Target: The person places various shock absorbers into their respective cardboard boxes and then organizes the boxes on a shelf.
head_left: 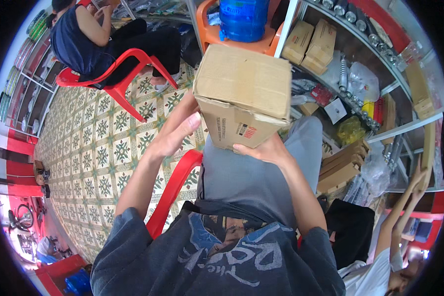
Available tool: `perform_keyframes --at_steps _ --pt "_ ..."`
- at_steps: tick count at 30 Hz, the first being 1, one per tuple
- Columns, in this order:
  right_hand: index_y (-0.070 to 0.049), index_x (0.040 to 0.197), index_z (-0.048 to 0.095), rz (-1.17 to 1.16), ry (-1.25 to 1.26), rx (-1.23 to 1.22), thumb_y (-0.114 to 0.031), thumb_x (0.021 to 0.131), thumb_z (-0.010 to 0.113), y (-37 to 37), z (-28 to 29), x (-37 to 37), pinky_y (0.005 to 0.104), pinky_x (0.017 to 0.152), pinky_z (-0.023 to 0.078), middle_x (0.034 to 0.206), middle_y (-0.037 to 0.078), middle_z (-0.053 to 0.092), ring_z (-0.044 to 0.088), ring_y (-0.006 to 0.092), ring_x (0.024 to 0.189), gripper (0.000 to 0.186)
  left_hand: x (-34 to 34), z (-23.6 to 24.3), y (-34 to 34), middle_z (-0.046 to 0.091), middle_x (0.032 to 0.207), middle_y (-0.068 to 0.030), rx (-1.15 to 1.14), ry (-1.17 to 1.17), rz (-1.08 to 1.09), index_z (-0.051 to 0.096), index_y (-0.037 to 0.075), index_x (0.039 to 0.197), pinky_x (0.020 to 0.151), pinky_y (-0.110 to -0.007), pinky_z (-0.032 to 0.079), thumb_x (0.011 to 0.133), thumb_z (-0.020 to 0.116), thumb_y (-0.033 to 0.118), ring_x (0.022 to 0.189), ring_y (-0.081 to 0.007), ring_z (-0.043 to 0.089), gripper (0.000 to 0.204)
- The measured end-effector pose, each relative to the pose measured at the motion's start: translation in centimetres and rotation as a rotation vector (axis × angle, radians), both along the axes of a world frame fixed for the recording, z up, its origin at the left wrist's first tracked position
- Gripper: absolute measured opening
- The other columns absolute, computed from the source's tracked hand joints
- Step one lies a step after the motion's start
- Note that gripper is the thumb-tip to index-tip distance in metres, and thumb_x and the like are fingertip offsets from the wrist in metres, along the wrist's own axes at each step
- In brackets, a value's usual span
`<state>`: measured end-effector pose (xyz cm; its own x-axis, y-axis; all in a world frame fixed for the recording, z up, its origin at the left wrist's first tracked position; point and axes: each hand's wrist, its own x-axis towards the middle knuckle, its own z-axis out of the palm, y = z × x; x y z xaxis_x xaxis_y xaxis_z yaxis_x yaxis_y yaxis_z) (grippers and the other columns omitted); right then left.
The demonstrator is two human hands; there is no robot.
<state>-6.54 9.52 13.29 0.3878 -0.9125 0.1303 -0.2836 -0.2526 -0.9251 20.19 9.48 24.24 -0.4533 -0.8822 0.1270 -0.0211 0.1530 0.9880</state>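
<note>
A closed brown cardboard box (244, 81) is held up in front of me, above my lap, tilted so its top and printed front side show. My right hand (269, 149) grips it at the lower right, with the thumb on the lower front edge and the other fingers hidden. Along the box's left side, my left hand (172, 135) is spread, thumb stretched out and apart from the other fingers. Those fingertips pass behind the box's edge, so I cannot tell whether they touch it.
Metal shelves (352, 106) with boxes and metal parts stand at the right. Ahead, a blue water jug (244, 19) rests on an orange chair (202, 24). A person sits on a red chair (116, 89) at the far left. Another person's arms (399, 212) reach up a long carton at the right.
</note>
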Motion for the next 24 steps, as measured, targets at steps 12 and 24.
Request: perform_keyframes --at_steps 12,24 --pt "0.001 0.151 0.040 0.002 0.009 -0.009 -0.026 0.074 0.092 -0.3 4.2 -1.1 0.0425 0.112 0.043 0.146 0.019 0.053 0.054 0.0295 0.135 0.097 -3.3 1.6 -3.1 0.059 0.135 -0.0101 -0.365 0.139 0.162 0.046 0.002 0.145 0.110 -0.037 0.043 0.071 0.095 0.024 0.129 -0.0194 0.055 0.091" --pt "-0.002 0.120 0.069 -0.010 0.252 -0.954 -0.015 0.077 0.087 0.5 20.5 -0.5 0.0432 0.101 0.052 0.133 0.019 0.063 0.061 0.0368 0.124 0.048 -4.4 1.3 -2.0 0.060 0.136 -0.0111 -0.350 0.219 0.182 0.044 0.000 0.145 0.109 -0.038 0.045 0.069 0.097 0.023 0.128 -0.0196 0.058 0.096"
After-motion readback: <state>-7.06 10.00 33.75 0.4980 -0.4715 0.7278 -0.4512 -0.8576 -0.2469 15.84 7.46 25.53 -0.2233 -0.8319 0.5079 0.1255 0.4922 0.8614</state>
